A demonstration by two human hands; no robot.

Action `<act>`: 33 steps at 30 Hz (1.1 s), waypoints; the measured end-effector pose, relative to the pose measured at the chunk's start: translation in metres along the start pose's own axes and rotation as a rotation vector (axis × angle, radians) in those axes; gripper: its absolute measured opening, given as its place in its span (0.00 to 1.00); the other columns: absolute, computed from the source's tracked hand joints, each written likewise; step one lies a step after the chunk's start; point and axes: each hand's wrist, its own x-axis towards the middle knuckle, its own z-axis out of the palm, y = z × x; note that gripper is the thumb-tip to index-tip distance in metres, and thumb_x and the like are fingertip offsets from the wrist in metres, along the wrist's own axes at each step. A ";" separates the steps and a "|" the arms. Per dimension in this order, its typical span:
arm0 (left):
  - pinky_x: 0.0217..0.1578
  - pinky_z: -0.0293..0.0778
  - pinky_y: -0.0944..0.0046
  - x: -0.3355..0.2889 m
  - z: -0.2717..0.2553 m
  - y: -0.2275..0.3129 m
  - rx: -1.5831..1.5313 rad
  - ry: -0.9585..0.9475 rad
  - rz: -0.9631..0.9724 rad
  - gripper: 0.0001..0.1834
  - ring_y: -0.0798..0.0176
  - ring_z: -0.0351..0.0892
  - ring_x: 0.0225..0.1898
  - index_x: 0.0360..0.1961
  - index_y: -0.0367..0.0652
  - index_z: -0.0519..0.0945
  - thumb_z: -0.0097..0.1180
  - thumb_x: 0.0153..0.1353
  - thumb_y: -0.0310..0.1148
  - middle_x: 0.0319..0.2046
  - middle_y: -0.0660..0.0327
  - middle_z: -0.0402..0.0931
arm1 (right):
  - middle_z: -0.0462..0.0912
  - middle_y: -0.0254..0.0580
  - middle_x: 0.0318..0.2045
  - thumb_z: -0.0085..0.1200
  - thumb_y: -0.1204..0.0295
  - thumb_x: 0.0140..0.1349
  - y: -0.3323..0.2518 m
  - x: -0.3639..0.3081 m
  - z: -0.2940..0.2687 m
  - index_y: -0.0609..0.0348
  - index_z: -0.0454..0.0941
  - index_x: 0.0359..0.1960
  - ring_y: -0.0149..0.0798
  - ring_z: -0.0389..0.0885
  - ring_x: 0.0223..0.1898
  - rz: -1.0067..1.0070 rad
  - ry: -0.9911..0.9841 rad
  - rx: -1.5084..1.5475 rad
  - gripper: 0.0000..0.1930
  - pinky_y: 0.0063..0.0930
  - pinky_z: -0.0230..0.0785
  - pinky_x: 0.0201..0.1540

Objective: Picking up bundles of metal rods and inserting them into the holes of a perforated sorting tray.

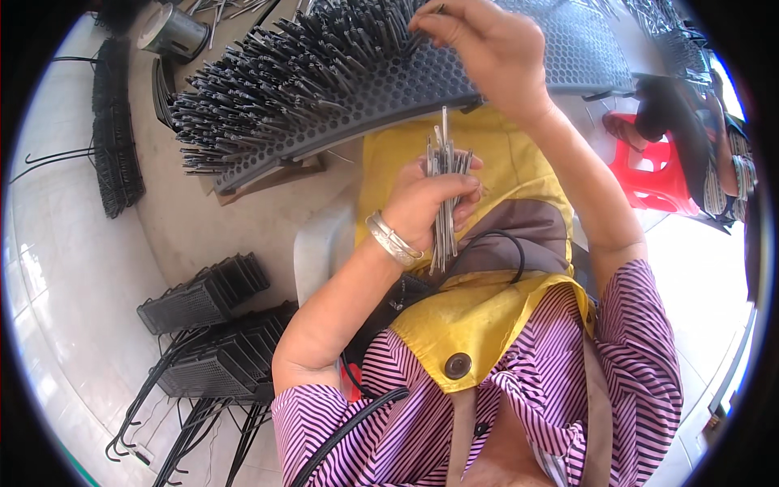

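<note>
My left hand is closed around a bundle of thin grey metal rods, held upright above my lap. The rods' ends stick out above and below the fist. Farther off, my right hand pinches a thin rod, mostly hidden by the fingers, over a curved black board full of round holes. Dense rows of rods stand in the board's left and middle part, tilted various ways. The fingertips are at the border between the filled holes and the bare ones on the right.
A metal can stands at the far left, with loose rods beside it. Black perforated racks with hooked wires lie stacked on the floor at lower left. Another such rack is by the wall. A red plastic stool and a seated person are at right.
</note>
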 end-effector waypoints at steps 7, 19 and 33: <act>0.10 0.58 0.71 0.000 0.003 -0.001 -0.005 0.050 -0.022 0.13 0.68 0.64 0.12 0.37 0.31 0.68 0.51 0.47 0.20 0.17 0.56 0.68 | 0.78 0.36 0.21 0.51 0.80 0.54 0.020 -0.007 0.000 0.67 0.76 0.28 0.24 0.75 0.23 0.444 0.060 0.381 0.03 0.16 0.66 0.25; 0.12 0.58 0.71 0.000 -0.002 -0.001 0.009 0.013 -0.029 0.14 0.69 0.65 0.13 0.39 0.32 0.70 0.52 0.50 0.22 0.21 0.56 0.70 | 0.76 0.46 0.21 0.53 0.80 0.51 0.030 0.001 0.017 0.65 0.71 0.38 0.35 0.77 0.20 -0.251 0.075 0.142 0.12 0.23 0.67 0.23; 0.15 0.62 0.71 0.001 -0.004 -0.001 0.048 -0.043 -0.013 0.14 0.70 0.66 0.15 0.40 0.32 0.69 0.51 0.50 0.23 0.22 0.57 0.70 | 0.72 0.56 0.16 0.47 0.76 0.49 -0.004 0.019 0.012 0.65 0.67 0.20 0.56 0.73 0.22 -0.047 -0.405 -0.418 0.05 0.43 0.64 0.23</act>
